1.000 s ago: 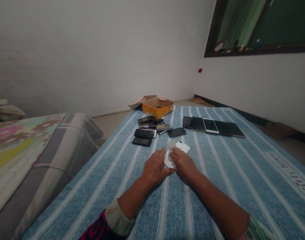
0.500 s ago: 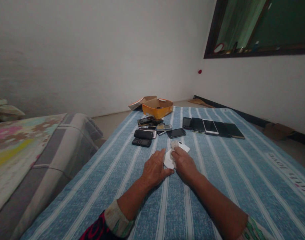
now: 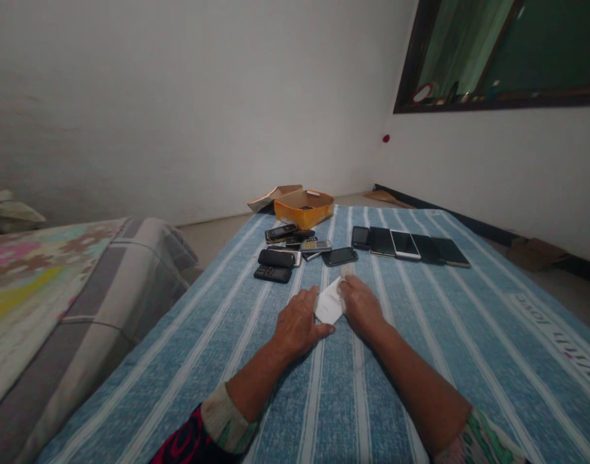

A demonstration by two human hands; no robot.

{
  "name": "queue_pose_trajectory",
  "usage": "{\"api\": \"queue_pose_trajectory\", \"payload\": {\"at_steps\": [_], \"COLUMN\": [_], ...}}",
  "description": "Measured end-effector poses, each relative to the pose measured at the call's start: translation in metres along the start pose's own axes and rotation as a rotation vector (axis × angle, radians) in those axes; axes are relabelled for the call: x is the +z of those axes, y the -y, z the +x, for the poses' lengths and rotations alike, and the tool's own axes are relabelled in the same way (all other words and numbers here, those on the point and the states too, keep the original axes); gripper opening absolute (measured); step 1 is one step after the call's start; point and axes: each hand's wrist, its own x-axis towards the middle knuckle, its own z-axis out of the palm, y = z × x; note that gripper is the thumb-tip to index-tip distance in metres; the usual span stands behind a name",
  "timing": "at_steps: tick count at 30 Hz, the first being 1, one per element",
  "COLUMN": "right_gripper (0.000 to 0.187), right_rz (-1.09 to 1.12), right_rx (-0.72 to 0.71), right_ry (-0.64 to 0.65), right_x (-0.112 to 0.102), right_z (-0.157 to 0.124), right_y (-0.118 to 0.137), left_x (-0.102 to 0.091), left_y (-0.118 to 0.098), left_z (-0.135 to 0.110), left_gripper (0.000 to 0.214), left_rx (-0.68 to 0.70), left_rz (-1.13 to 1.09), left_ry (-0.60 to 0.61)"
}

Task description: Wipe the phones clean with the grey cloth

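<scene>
**Two hands on a white cloth, on a blue-striped bedspread (image 3: 401, 380).**

The left hand (image 3: 299, 323) lies flat and palm down, fingers loosely spread, its fingertips just beside the lower edge of the white cloth (image 3: 329, 303). The right hand (image 3: 361, 308) is curled over the cloth's right side, pressing on it; whether it pinches the cloth cannot be told. The cloth sits between the hands at centre frame, its long axis slanting from lower left to upper right, its narrow end pointing toward the phones. Beyond it, at upper centre, lie a black keypad phone (image 3: 272, 274) and other handsets. To their right, a row of smartphones (image 3: 405, 245) lies side by side. An orange cardboard box (image 3: 303, 211) stands open near the bedspread's far end.
</scene>
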Motion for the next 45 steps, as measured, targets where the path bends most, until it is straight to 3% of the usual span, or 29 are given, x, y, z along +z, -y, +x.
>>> {"api": "queue_pose_trajectory", "payload": {"at_steps": [10, 19, 26, 33, 40, 45], "right_gripper": [0.028, 0.024, 0.025, 0.025, 0.022, 0.024], "right_rz": [0.053, -0.020, 0.009, -0.037, -0.035, -0.117], "right_rx": [-0.001, 0.087, 0.009, 0.078, 0.029, 0.109], "right_ry": [0.004, 0.045, 0.037, 0.025, 0.037, 0.062], "right_x": [-0.001, -0.006, -0.002, -0.002, -0.006, -0.011], "right_z": [0.011, 0.011, 0.018, 0.013, 0.014, 0.006], "right_y": [-0.008, -0.013, -0.012, -0.010, -0.010, -0.004], "left_x": [-0.001, -0.001, -0.001, 0.001, 0.002, 0.004], "left_y": [-0.001, -0.002, -0.003, -0.001, -0.001, 0.001], "left_z": [-0.001, -0.001, -0.003, -0.002, -0.001, -0.001], "left_gripper": [0.079, 0.077, 0.079, 0.079, 0.075, 0.073], "left_rx": [-0.013, -0.007, -0.004, -0.003, -0.009, 0.006], "left_rz": [-0.011, -0.010, -0.012, -0.013, -0.038, -0.041], "left_ry": [0.010, 0.009, 0.004, 0.002, 0.001, -0.010]}}
